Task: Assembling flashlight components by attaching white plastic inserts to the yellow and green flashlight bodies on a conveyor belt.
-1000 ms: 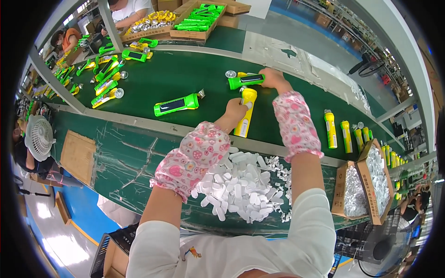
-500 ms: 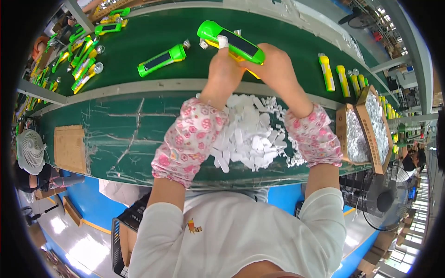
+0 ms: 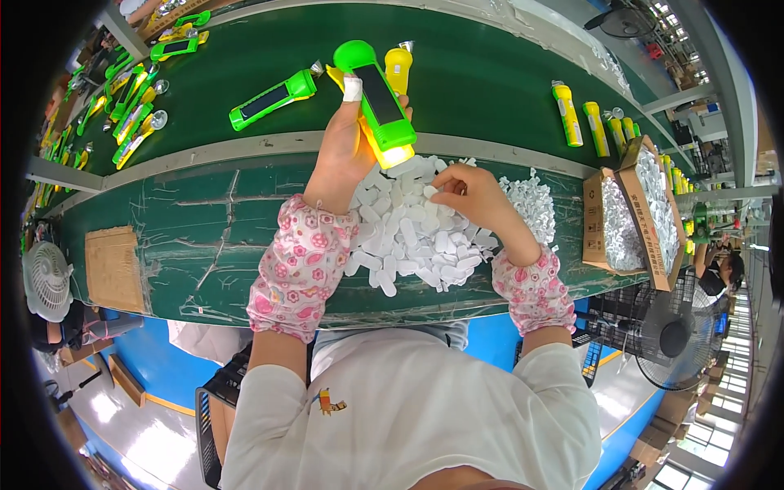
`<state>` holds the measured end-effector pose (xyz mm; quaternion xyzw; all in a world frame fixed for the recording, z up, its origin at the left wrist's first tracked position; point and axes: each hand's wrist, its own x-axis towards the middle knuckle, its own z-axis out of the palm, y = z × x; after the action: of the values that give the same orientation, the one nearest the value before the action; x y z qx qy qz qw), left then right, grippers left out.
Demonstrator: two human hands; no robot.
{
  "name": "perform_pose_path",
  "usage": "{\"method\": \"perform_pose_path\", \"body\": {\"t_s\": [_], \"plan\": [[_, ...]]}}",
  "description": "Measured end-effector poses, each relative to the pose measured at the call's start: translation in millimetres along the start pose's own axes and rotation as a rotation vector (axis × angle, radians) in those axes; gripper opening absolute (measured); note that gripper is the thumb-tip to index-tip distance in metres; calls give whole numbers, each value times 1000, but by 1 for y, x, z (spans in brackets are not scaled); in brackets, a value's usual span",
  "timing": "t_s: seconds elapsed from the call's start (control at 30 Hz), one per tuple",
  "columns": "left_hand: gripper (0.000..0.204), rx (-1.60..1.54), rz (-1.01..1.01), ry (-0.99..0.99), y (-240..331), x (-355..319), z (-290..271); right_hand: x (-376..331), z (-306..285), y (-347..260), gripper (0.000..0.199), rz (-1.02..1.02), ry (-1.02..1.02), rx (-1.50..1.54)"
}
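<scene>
On the green conveyor belt, a spare green plastic flashlight is lying to the left. The left hand is wrapping fully around a green-and-yellow plastic flashlight with a dark panel, holding it upright over the workbench edge. To its right, the right hand is pinching its fingertips on a small white plastic piece from the heap of white plastic pieces; it seems wise to lift one piece only and keep the flashlight steady. Further right, open cardboard boxes are sitting
</scene>
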<state>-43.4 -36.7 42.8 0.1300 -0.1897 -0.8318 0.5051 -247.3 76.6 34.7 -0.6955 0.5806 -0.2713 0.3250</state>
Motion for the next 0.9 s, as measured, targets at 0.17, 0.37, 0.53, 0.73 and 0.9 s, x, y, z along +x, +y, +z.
{"method": "perform_pose_path", "body": {"t_s": [0.17, 0.37, 0.53, 0.73, 0.9], "plan": [[55, 105, -72, 79, -11, -3, 18, -21, -17, -6, 14, -27, 111, 8], [44, 16, -141, -85, -17, -5, 18, -50, -33, -20, 11, -59, 305, -9], [50, 131, -158, -98, -33, -23, 35, -30, -50, -47, 25, -514, 552, 0], [45, -141, -173, -213, -38, -35, 58, -6, -50, -74, 23, -384, 473, 160], [46, -57, -144, -300, -41, -37, 51, 7, -81, -99, 23, -442, 359, -378]]}}
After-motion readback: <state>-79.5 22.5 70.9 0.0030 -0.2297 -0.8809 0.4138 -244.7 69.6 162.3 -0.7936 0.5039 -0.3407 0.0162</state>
